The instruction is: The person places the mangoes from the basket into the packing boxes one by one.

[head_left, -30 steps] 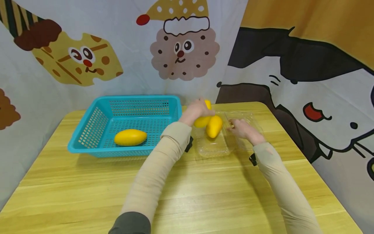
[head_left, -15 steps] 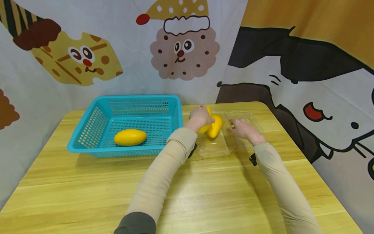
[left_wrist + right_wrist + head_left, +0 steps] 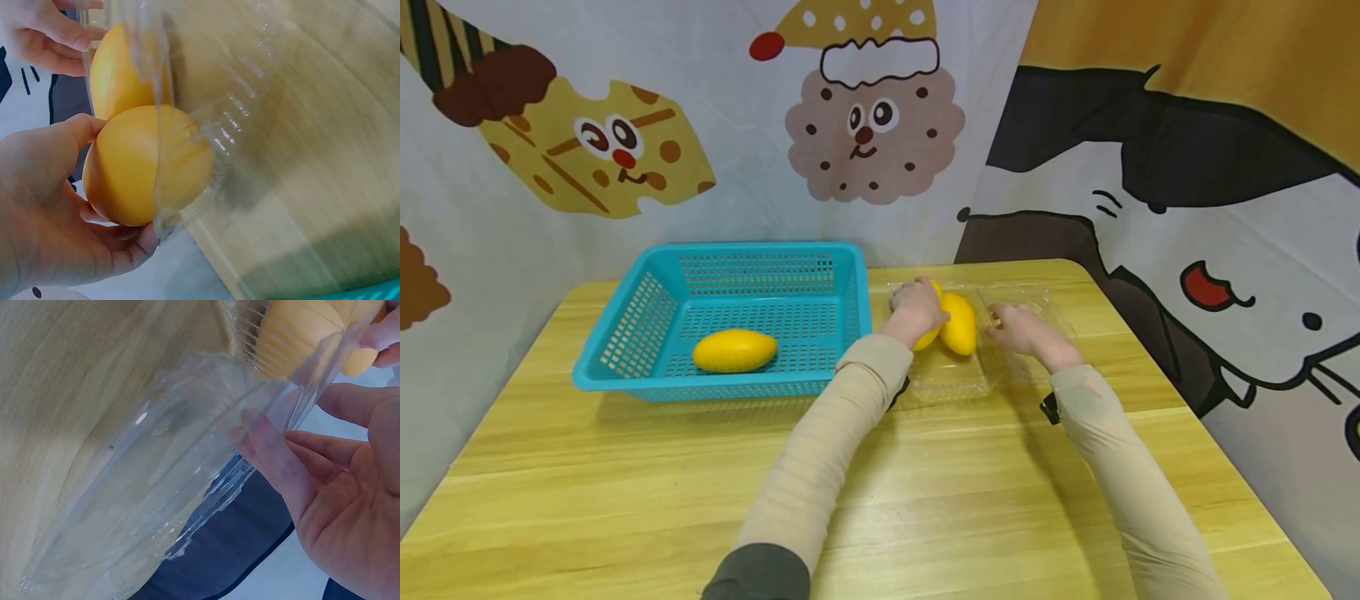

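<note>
My left hand point(image 3: 917, 312) grips a yellow mango point(image 3: 147, 165), thumb on one side and fingers curled round the other, inside the open clear plastic clamshell box point(image 3: 951, 385). Against it lies a second mango point(image 3: 958, 323), also in the box. At the box's right half, my right hand point(image 3: 1022, 329) pinches the clear lid point(image 3: 156, 469) near the hinge side; some of its fingers show through the plastic in the right wrist view. A further mango point(image 3: 734, 351) lies in the blue perforated basket point(image 3: 700, 385), to the left of the box.
Box and basket stand side by side towards the back of a wooden table point(image 3: 910, 500). Right behind the table hangs a cartoon-printed curtain point(image 3: 737, 167), which also runs along the right side.
My left hand has moved slightly right and down with its mango, lowering it into the box. The other mango there has shifted a little right. My right hand has stayed still.
</note>
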`<state>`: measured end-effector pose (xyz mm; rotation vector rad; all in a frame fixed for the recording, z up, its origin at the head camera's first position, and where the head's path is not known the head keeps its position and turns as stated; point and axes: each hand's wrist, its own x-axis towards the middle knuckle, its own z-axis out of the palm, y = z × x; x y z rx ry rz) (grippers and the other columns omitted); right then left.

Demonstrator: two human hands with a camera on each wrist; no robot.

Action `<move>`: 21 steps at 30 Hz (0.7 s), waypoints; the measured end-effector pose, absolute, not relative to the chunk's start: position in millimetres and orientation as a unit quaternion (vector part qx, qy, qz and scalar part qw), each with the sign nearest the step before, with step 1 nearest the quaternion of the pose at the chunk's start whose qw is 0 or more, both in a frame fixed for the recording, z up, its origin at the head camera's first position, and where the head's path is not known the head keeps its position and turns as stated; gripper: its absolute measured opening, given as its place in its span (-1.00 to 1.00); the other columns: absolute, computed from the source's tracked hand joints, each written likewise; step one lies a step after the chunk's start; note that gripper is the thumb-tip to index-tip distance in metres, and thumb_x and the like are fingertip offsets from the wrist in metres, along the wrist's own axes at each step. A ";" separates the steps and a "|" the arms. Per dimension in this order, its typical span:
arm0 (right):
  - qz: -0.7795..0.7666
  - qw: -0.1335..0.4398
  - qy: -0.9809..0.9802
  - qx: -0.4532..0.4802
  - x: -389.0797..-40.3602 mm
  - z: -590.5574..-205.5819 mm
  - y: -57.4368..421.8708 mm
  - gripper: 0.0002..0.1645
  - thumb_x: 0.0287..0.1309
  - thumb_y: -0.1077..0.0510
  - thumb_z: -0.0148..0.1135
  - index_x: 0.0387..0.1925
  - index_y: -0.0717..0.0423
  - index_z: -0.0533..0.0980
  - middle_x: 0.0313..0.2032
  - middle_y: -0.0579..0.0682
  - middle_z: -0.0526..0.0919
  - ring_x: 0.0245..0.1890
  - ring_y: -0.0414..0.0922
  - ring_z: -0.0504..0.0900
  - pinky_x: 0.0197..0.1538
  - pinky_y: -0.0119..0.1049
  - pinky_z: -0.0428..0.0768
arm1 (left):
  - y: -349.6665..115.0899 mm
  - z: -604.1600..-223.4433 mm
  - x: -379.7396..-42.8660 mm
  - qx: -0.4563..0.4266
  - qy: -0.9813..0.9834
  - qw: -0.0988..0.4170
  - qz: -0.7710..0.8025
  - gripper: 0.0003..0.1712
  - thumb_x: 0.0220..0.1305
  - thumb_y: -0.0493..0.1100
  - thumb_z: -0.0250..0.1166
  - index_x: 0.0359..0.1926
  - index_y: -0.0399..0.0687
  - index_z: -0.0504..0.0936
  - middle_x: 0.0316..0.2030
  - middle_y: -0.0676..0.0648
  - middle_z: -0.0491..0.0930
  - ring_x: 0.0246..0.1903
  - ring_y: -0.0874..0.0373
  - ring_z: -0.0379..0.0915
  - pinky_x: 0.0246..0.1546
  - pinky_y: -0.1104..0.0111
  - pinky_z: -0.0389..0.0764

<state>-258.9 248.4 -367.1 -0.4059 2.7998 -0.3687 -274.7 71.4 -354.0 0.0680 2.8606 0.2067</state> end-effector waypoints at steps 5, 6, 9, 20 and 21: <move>-0.130 0.150 0.971 -0.137 -259.2 -367.3 247.1 -0.39 0.30 0.07 -0.05 0.25 0.39 0.18 0.13 0.40 0.38 0.06 0.23 0.48 0.07 0.08 0.47 | 70.1 -358.6 -277.9 0.039 0.988 0.134 0.061 -0.06 0.22 0.30 0.01 0.41 -0.12 -0.09 0.27 -0.24 0.23 0.22 -0.05 0.24 0.11 0.24 0.40; -0.131 0.152 0.970 -0.137 -259.2 -367.5 246.7 -0.38 0.31 0.07 -0.06 0.25 0.40 0.17 0.14 0.41 0.37 0.06 0.23 0.47 0.07 0.08 0.47 | 69.6 -359.3 -278.7 0.044 0.989 0.132 0.058 -0.08 0.24 0.29 0.01 0.41 -0.13 -0.08 0.27 -0.24 0.23 0.23 -0.06 0.23 0.14 0.24 0.38; -0.133 0.157 0.970 -0.131 -259.3 -367.5 245.8 -0.37 0.31 0.08 -0.08 0.27 0.40 0.13 0.15 0.42 0.36 0.08 0.23 0.46 0.08 0.08 0.46 | 67.8 -360.4 -281.5 0.069 0.990 0.112 0.052 -0.27 0.31 0.14 -0.01 0.36 -0.16 0.08 0.23 -0.25 0.28 0.21 -0.11 0.24 0.19 0.19 0.34; -0.126 0.157 0.971 -0.127 -259.8 -367.9 245.4 -0.36 0.32 0.08 -0.09 0.29 0.38 0.12 0.16 0.40 0.34 0.10 0.24 0.43 0.11 0.10 0.42 | 60.9 -355.6 -284.5 0.110 0.988 0.083 0.076 -0.64 0.31 -0.10 0.02 0.09 -0.05 0.46 0.03 -0.12 0.46 -0.04 -0.03 0.41 -0.02 0.19 0.50; -0.125 0.157 0.971 -0.127 -259.9 -368.2 245.4 -0.36 0.32 0.08 -0.09 0.29 0.38 0.12 0.16 0.40 0.34 0.10 0.24 0.43 0.11 0.10 0.42 | 60.0 -354.4 -284.2 0.112 0.987 0.084 0.078 -0.65 0.31 -0.10 0.02 0.07 -0.05 0.48 0.03 -0.12 0.47 -0.04 -0.02 0.41 -0.02 0.19 0.50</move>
